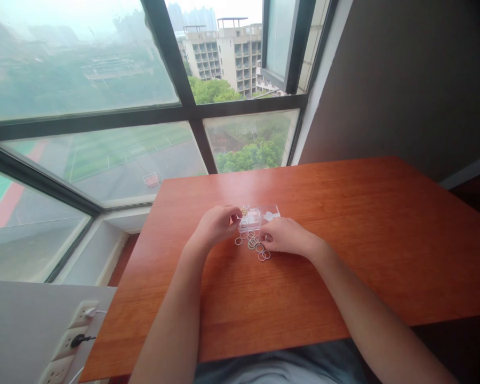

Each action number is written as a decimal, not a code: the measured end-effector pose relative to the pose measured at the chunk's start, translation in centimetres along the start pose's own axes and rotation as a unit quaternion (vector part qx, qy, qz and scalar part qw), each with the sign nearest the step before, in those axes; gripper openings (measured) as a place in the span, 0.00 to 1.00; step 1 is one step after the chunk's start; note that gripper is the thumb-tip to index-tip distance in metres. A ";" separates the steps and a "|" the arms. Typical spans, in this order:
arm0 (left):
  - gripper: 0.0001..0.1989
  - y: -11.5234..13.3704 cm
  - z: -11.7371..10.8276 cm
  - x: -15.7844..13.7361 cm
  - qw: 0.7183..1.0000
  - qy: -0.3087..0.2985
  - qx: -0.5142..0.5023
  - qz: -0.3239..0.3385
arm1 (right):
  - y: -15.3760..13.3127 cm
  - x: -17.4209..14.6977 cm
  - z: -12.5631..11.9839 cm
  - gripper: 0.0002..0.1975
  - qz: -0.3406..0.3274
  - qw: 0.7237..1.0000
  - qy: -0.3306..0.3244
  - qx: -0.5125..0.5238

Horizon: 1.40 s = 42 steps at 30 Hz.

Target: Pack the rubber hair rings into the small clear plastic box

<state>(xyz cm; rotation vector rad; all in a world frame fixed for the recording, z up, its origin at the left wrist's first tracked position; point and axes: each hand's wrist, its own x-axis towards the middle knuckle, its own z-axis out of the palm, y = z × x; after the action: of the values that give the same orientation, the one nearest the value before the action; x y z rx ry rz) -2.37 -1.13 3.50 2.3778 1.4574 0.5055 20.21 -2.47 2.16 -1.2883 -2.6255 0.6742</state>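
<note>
Several thin pale rings (252,244) lie in a loose cluster on the wooden table, some overlapping. Just behind them stands a clear plastic box (249,220) with compartments, its lid (272,212) folded back to the right. Small gold-coloured items show in its far left compartment. My left hand (218,225) is at the box's left side, thumb and fingers pinched together; what they hold, if anything, is too small to make out. Fingers curled closed, my right hand (284,236) reaches the right side of the cluster, with a pale ring at its fingertips.
The reddish-brown table (384,229) runs up to large windows with dark frames (192,111). A grey wall (404,80) rises at the right. Low on the left, wall sockets (70,341) hold plugs with cables beside the table edge.
</note>
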 end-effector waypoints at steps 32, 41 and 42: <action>0.07 0.8 -0.3 0.0 0.993 -0.011 -0.117 0.030 | 0.9 0.1 -1.6 0.07 0.040 0.968 0.089 0.232; 0.07 -0.5 -0.6 -0.2 0.998 0.004 -0.053 -0.025 | 0.6 0.1 -0.2 0.09 0.061 0.997 0.041 -0.013; 0.07 -0.5 -0.6 -0.2 0.998 0.002 -0.055 -0.029 | 0.5 0.1 -0.2 0.09 0.063 0.997 0.034 -0.032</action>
<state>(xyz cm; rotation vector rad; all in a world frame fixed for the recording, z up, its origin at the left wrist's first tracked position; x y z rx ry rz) -3.11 -1.06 3.77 2.2445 1.4554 0.5612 20.57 -2.01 2.12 -1.4767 -2.5494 0.5577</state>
